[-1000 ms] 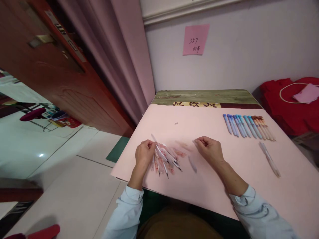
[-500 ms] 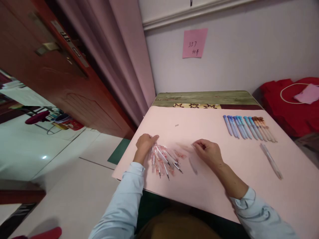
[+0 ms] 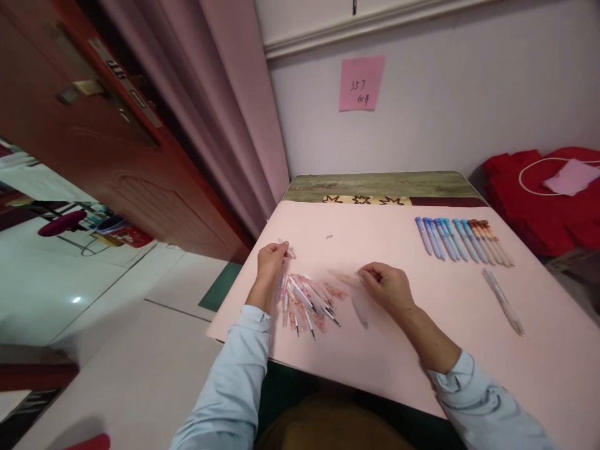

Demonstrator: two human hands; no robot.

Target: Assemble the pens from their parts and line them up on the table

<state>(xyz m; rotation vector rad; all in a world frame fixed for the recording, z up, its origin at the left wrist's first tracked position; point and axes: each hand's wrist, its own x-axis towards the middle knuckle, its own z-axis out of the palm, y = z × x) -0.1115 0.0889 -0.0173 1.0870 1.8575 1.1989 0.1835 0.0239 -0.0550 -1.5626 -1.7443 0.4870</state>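
Observation:
My left hand (image 3: pixel 269 265) rests at the far-left end of a pile of several pen refills and clear pen barrels (image 3: pixel 307 300), its fingers pinched on a small clear piece (image 3: pixel 287 250). My right hand (image 3: pixel 387 284) lies to the right of the pile with thumb and fingers pinched on a thin clear pen part I cannot make out well. A clear barrel (image 3: pixel 360 311) lies just under that hand. Both hands rest on the pink sheet (image 3: pixel 398 350) covering the table.
A row of several blue and orange pens (image 3: pixel 462 239) lies at the far right of the sheet, with one clear pen (image 3: pixel 504 301) apart below it. A tiny part (image 3: pixel 329 237) sits mid-sheet. Red fabric (image 3: pixel 539 200) is piled at right; a door and curtain stand left.
My left hand has moved from over the pile to its far upper-left end and lifted a small clear piece. My right hand has barely shifted.

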